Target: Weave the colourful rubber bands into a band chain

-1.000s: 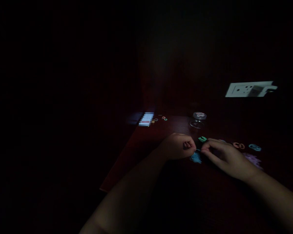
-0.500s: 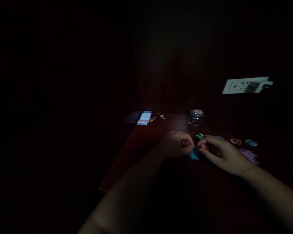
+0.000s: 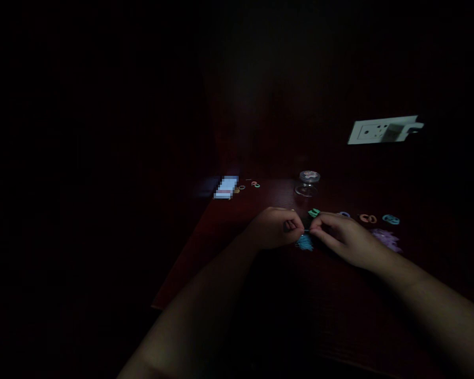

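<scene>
Pinching a thin blue band [image 3: 306, 230] between their fingertips, right of and below the frame's centre, the left hand [image 3: 278, 227] and right hand [image 3: 345, 237] have their other fingers curled. A weak pinch or hard tug could flick it into the similar blue pile [image 3: 304, 243] just below. The band's visible stretch runs left to right, its long axis nearly level.

My blue bands [image 3: 305, 243] look matt, the table [image 3: 274, 198] faintly glossy wood, the jar [image 3: 307, 189] shiny (glass or plastic, I can't tell), the socket [image 3: 365, 132] smooth plastic.
</scene>
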Tool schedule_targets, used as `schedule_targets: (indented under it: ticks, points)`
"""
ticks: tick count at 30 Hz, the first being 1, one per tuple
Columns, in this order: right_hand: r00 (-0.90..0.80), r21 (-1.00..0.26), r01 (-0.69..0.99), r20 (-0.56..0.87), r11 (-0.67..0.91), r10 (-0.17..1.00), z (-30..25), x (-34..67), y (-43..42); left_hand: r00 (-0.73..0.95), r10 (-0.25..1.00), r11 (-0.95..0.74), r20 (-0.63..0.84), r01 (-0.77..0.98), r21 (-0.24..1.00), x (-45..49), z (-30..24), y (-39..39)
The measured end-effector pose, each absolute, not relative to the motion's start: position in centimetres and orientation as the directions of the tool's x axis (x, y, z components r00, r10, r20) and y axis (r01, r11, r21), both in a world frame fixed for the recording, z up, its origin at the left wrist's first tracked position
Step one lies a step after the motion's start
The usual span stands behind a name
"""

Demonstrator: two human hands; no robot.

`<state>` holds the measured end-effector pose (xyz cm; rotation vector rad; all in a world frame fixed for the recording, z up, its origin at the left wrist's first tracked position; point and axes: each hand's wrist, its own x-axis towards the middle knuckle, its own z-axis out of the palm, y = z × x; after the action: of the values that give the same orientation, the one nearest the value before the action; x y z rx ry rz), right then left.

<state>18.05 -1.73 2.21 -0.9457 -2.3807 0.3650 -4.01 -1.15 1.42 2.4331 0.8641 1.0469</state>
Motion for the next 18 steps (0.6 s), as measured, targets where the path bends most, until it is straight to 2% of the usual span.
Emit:
schedule_targets:
  ticks: [8,18]
  points:
    - [-0.606,-0.420,0.550,0.395,0.722,0.691,2.02,18.02,-1.61,0.568,0.682,-0.721,0.460,0.417,0.554,-4.11,1.47,-1.07]
    - [-0.631,-0.385,0.590,0.329,0.710,0.702,1.78,18.14,-1.60,0.611,0.680,-0.716,0.406,0.434,0.546,-4.30,0.79,-0.60]
